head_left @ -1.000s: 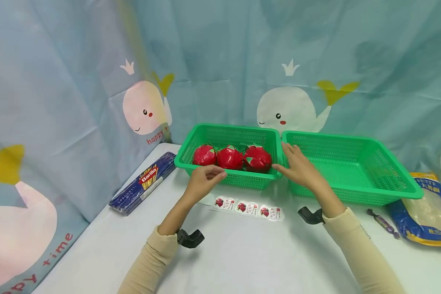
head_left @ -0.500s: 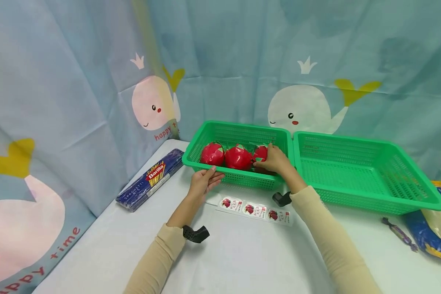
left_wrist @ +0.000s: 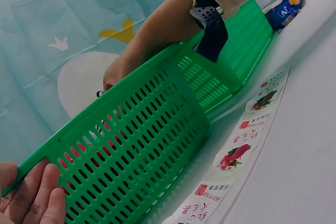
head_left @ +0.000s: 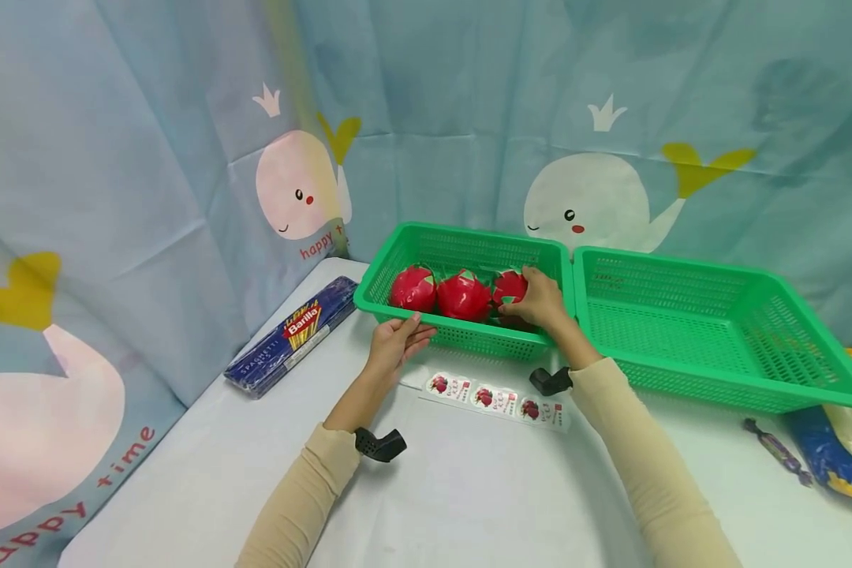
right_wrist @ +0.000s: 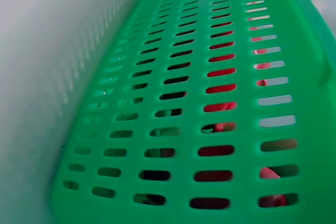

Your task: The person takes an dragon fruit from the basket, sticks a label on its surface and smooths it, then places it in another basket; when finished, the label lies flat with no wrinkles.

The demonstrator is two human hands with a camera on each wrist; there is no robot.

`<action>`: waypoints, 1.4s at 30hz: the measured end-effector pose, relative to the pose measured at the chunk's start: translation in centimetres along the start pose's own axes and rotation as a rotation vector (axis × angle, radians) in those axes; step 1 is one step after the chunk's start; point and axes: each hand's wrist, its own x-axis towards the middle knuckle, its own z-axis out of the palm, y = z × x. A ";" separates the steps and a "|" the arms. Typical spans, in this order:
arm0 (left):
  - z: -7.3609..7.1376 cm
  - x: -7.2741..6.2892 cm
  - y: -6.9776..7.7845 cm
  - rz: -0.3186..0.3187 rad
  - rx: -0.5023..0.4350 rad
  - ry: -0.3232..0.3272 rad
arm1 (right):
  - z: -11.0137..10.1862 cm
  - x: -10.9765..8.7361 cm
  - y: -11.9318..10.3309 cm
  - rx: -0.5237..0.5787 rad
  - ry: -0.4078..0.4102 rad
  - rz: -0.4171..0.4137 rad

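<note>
The right hand (head_left: 542,301) is inside the left basket (head_left: 488,341), at its right end. Its thumb and fingers are bent around the right fruit (head_left: 509,285) and hold it, with a gap only as wide as the fruit; the hand covers a part of it. This fruit is in the left basket, beside the middle fruit (head_left: 464,298); the left fruit (head_left: 413,289) lies at the other end of this row.

The left hand (head_left: 395,343) pinches the near rim of the same basket, toward its left end: the thumb is at the rim, and the fingers are against the outer wall.

The right basket (head_left: 670,335) stands just beside the left one. Near the baskets, a strip of labels (head_left: 493,401) lies flat on the table (head_left: 454,493). The spaghetti pack (head_left: 293,337) lies to the left; to the right are a candy (head_left: 777,452) and a blue bag (head_left: 834,454).
</note>
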 end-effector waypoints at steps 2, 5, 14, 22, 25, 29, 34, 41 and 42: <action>0.0 0.0 0.0 -0.002 -0.003 -0.004 | -0.2 -0.1 0.0 0.004 0.010 -0.020; 0.0 0.0 0.1 -0.003 0.003 -0.008 | -0.8 -0.3 -0.2 0.003 0.026 -0.057; 0.0 0.2 0.4 -0.005 0.006 -0.021 | -5.9 -2.8 -2.6 0.095 0.151 -0.127; -0.6 0.4 1.9 -0.091 -0.014 -0.123 | -8.9 -10.6 -3.6 0.227 0.092 -0.176; -1.4 0.5 2.7 -0.124 -0.020 -0.216 | -7.5 -14.2 -2.9 0.274 0.038 -0.190; -2.2 0.7 3.2 -0.140 -0.020 -0.271 | -4.0 -17.9 -2.0 0.296 -0.005 -0.238; -2.3 0.8 3.2 -0.136 -0.019 -0.265 | -0.3 -19.8 -1.8 0.228 -0.047 -0.361; -2.0 0.9 2.7 -0.105 -0.037 -0.251 | 0.5 -19.6 -2.1 0.089 -0.175 -0.428; -1.9 0.8 2.5 -0.107 -0.040 -0.251 | 0.4 -19.5 -2.1 0.078 -0.192 -0.432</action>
